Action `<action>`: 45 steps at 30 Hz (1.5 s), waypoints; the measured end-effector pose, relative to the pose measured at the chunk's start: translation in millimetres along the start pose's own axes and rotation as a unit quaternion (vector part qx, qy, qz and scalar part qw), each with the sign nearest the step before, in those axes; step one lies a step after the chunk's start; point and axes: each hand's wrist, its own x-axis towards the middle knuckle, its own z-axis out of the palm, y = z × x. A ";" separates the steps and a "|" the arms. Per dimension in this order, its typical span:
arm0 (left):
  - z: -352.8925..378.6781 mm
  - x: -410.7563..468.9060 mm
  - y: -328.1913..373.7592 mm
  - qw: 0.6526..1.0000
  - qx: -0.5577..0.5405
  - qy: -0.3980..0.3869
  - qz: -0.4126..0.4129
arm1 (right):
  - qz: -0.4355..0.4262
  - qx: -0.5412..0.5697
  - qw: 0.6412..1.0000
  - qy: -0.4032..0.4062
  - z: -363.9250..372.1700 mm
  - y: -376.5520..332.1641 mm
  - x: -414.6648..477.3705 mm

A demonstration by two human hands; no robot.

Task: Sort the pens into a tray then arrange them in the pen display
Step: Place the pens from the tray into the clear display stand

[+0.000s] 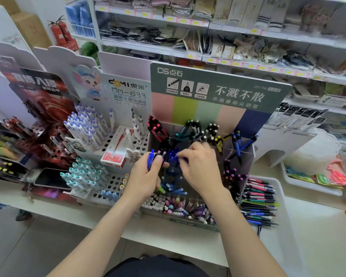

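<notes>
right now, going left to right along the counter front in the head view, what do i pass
phone → teal-capped pens → left hand, gripping a few pens → right hand → tray of loose pens → red scissors

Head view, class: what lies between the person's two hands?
Upright blue pens fill the gap between the left hand and the right hand; the head view shows this.

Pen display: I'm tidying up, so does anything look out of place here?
Yes. A red-and-white pen box lies flat across the holes of the white pen holder, and a phone lies on the shelf to its left. Neither belongs among standing pens.
</notes>
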 end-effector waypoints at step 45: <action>78.3 -9.2 40.5 0.968 -0.086 -0.222 -0.076 | 0.198 0.080 0.937 0.275 -15.7 64.8 -90.1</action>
